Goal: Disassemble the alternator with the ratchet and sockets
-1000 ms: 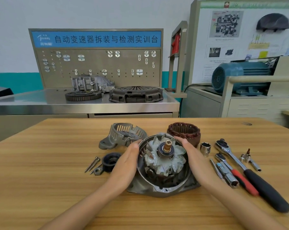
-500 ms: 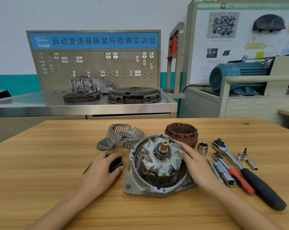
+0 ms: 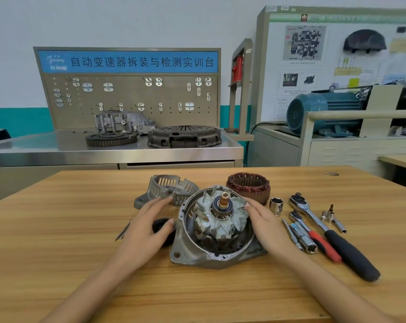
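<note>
The alternator's front housing (image 3: 190, 254) lies on the wooden table with the rotor (image 3: 220, 220) standing in it, shaft end up. My right hand (image 3: 266, 228) rests on the housing's right rim, its straight fingers touching the rotor's claws. My left hand (image 3: 145, 231) hovers left of the housing with relaxed fingers, its thumb by the black pulley (image 3: 160, 226), which it partly hides. The black-handled ratchet (image 3: 337, 238) lies to the right, with a loose socket (image 3: 276, 205) beside the housing.
Behind the housing lie the grey rear cover (image 3: 169, 186) and the copper stator (image 3: 248, 186). A red-handled ratchet (image 3: 319, 240), an extension (image 3: 303, 238) and a bit adapter (image 3: 332, 219) lie at the right. Long bolts (image 3: 123, 230) lie at the left.
My left hand let go of the housing's left rim and moved left over the black pulley, then stretched its fingers forward. My right hand stayed on the right rim.
</note>
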`<state>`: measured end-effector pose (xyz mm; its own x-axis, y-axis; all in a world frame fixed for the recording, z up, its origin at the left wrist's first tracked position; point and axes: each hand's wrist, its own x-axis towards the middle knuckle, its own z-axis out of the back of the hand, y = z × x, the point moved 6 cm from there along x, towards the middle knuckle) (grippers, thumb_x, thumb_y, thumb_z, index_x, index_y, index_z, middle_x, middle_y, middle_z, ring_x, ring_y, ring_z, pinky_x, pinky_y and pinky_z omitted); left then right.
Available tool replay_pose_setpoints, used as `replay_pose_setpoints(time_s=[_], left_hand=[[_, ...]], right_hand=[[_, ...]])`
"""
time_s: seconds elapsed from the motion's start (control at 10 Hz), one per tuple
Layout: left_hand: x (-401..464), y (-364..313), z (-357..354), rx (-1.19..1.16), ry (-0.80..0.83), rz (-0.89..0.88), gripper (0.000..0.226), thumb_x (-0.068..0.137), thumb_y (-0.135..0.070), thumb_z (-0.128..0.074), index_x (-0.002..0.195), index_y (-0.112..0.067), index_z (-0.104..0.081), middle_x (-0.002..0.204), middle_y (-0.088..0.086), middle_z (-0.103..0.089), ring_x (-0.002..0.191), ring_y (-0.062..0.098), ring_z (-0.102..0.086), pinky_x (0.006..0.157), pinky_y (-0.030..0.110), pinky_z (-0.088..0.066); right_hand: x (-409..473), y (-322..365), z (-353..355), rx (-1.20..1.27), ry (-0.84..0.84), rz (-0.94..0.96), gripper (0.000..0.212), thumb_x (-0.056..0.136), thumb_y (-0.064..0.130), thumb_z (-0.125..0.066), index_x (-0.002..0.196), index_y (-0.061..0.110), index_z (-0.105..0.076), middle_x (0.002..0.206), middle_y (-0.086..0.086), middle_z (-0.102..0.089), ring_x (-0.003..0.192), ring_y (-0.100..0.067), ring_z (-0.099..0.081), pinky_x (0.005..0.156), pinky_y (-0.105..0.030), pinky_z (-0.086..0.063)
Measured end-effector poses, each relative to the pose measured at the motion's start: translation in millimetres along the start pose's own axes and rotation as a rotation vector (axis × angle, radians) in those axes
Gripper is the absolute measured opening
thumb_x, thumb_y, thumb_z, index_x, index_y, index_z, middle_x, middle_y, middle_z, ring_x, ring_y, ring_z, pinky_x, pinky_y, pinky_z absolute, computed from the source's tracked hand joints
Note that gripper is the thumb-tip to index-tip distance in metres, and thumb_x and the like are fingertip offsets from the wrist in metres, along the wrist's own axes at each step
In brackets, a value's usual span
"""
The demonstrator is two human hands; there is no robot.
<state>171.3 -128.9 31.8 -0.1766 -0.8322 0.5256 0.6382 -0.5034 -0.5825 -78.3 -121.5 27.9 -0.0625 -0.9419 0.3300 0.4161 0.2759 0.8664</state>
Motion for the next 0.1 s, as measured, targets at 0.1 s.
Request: replay_pose_setpoints(time_s=[0.1], left_hand=[[19.8, -19.5, 4.1, -0.174, -0.036, 0.065, 0.047, 0.095, -0.024, -0.055, 0.140, -0.032, -0.042, 0.141, -0.010, -0.046, 0.129, 0.006, -0.042, 0.109, 0.033, -0.035]], right_hand=[[8.3, 12.4, 2.7, -0.026, 0.009, -0.012, 0.032, 0.102, 0.026, -0.034, 0.129, 0.030, -0.051, 0.123, 0.021, -0.053, 0.114, 0.007, -0.045, 0.091, -0.009, -0.032]])
